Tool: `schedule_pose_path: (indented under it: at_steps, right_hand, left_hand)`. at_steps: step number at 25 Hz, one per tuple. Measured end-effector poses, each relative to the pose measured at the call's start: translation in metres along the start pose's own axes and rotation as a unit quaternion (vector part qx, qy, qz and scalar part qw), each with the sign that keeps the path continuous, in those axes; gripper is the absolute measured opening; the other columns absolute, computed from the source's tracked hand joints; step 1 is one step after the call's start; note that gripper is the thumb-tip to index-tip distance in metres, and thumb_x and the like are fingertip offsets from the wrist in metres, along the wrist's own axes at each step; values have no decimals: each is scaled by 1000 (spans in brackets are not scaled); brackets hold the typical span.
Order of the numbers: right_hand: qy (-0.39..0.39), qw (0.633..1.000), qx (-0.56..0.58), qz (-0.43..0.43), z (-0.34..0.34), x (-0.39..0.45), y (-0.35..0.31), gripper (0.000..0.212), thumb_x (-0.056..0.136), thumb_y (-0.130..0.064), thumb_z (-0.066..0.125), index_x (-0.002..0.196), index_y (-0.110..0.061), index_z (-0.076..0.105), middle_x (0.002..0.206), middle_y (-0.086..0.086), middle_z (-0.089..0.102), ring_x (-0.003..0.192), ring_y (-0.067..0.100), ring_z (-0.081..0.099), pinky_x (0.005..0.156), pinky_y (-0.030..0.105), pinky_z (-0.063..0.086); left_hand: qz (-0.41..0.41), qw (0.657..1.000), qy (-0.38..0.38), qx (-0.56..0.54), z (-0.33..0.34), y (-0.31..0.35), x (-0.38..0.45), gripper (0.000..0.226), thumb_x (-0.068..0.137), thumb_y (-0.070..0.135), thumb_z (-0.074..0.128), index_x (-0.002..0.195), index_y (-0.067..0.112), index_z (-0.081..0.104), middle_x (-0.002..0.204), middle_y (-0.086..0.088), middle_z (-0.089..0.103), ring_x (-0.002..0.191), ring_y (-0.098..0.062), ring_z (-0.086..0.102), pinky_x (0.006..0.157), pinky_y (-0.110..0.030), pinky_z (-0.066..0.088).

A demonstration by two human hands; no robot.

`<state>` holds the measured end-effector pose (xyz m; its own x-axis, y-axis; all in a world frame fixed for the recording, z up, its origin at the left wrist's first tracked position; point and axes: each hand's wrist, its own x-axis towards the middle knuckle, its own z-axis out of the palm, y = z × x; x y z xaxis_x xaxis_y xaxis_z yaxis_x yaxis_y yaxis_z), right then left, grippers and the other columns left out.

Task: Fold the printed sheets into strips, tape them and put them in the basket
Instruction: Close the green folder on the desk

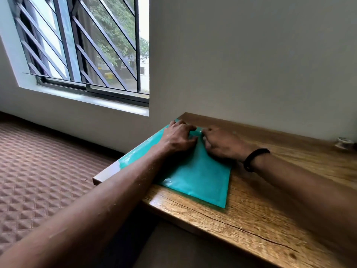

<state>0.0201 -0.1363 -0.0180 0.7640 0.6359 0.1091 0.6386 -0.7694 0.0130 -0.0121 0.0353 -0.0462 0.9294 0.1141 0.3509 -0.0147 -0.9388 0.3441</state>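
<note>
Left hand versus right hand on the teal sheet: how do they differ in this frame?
The left hand lies nearer the table's window-side edge; the right hand lies further in over the wooden table. The right wrist wears a black band; the left wrist is bare. Both hands have curled fingers working the far end of the teal sheet, fingertips nearly meeting.

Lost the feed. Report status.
Left hand and right hand pinch far edge of teal sheet. Sheet flat on wooden table. No basket seen.
</note>
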Motion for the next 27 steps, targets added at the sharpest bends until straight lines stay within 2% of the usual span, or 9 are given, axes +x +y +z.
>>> schedule_pose_path:
  at_steps: [2, 4, 7, 9, 13, 18, 20, 23, 27]
  right_hand:
    - [-19, 996, 74, 42, 13, -16, 0, 73, 101, -64, 28, 162, -23, 24, 169, 9, 24, 154, 28, 25, 126, 43, 19]
    - [-20, 994, 91, 56, 18, -35, -7, 88, 91, -80, 25, 164, -31, 13, 173, 7, 8, 159, 27, 8, 129, 48, 7]
    - [-11, 993, 120, 1, 14, -69, -15, 92, 79, -90, 23, 158, -43, 25, 167, 1, 25, 155, 27, 22, 127, 51, 16]
    - [-20, 995, 96, -25, 13, -74, -11, 100, 73, -94, 17, 158, -43, 22, 168, 1, 24, 155, 24, 22, 127, 47, 17]
    - [-17, 997, 73, -10, 24, -30, 16, 105, 71, -100, 12, 159, -44, 16, 171, 2, 18, 157, 23, 18, 127, 46, 13]
    - [-4, 997, 76, 15, 31, 24, 47, 105, 70, -98, 15, 159, -43, 24, 169, 2, 26, 155, 25, 24, 126, 48, 19]
    - [-1, 996, 82, 18, 28, 30, 49, 98, 76, -90, 21, 159, -39, 28, 168, 0, 28, 154, 23, 26, 126, 46, 20]
    - [30, 994, 108, 7, 24, 31, 50, 69, 94, -69, 40, 152, -32, 44, 159, -1, 45, 146, 21, 40, 120, 41, 32]
    - [126, 975, 161, 87, 17, 24, 57, 61, 88, -63, 56, 131, -20, 67, 133, 3, 68, 120, 21, 63, 100, 35, 51]
  left_hand:
    - [2, 1000, 1, 10, -1, 3, -2, 48, 97, 37, 59, 144, 33, 59, 143, -7, 58, 139, -32, 43, 117, -48, 36]
    - [-5, 999, -3, 32, -1, 6, -3, 46, 100, 40, 55, 145, 36, 57, 147, -4, 54, 143, -29, 40, 118, -51, 34]
    - [-11, 998, 0, 56, 3, 10, 0, 46, 101, 43, 52, 146, 37, 56, 151, -2, 51, 144, -27, 37, 119, -51, 31]
    - [-14, 998, 0, 58, 6, 11, 8, 46, 101, 43, 52, 147, 36, 56, 153, -2, 51, 145, -27, 38, 120, -48, 32]
    - [-30, 996, -77, 44, 7, 14, 47, 49, 101, 35, 51, 149, 30, 53, 155, -7, 52, 144, -29, 46, 118, -41, 39]
    - [-16, 995, -94, 39, 13, 11, 53, 41, 107, 43, 39, 141, 30, 57, 154, -5, 53, 144, -27, 46, 119, -53, 35]
    - [-9, 994, -107, 25, 16, 7, 47, 46, 109, 47, 32, 147, 31, 52, 159, -1, 46, 149, -23, 39, 122, -55, 27]
    - [19, 994, -101, 22, 13, 7, 43, 49, 108, 53, 26, 147, 35, 51, 158, 1, 46, 150, -21, 37, 123, -56, 23]
    - [9, 992, -121, 35, 12, 25, 27, 52, 106, 60, 24, 147, 40, 48, 160, -2, 42, 153, -22, 30, 122, -63, 13]
